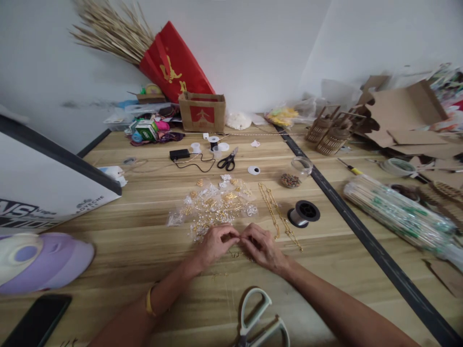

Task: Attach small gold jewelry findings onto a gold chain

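Note:
My left hand (216, 246) and my right hand (263, 246) meet at the fingertips over the wooden table (119, 260). The fingers of both are pinched together, and what lies between them is too small to name. A thin gold chain (236, 254) shows just beneath the fingertips. Beyond my left hand spreads a pile of gold and clear beads and small bags (217, 205). Longer gold chains (275, 212) lie past my right hand, beside a black spool of clear line (304, 213). Pale-handled scissors (258, 318) rest nearest to me, below both hands.
Black scissors (227, 163), small white spools (196, 148) and an open jar of beads (290, 180) stand farther back. A phone (38, 320) and a purple object (54, 260) are at left. Bagged sticks (394, 212) and cardboard (408, 111) lie at right.

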A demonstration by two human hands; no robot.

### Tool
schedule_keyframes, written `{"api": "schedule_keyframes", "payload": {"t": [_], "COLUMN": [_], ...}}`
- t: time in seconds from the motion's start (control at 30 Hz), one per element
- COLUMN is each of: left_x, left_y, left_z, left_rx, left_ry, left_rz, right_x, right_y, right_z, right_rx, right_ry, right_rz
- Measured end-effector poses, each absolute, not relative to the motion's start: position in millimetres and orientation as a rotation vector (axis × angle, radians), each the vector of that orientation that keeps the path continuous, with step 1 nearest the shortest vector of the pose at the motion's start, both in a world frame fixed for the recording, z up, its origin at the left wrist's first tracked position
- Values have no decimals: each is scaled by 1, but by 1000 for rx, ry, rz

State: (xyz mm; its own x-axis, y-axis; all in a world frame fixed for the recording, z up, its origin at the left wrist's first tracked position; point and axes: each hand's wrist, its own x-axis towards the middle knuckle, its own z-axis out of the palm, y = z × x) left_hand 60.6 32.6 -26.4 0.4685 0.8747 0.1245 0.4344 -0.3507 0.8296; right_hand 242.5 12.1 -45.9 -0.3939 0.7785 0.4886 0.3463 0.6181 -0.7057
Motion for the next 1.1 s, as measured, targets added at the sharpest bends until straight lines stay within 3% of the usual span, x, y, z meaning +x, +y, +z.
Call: {"api": "schedule_keyframes", "payload": {"t": [1.1], "left_x": [60], "left_y": [35], "left_z": [-29], "left_rx": [1831], "left_ry": [1116], "left_rz": [784], "right_x": [243], "right_y": [10], "right_z": [-45], "right_rx": [-909], "right_ry": [-2006], "right_rz": [626]}}
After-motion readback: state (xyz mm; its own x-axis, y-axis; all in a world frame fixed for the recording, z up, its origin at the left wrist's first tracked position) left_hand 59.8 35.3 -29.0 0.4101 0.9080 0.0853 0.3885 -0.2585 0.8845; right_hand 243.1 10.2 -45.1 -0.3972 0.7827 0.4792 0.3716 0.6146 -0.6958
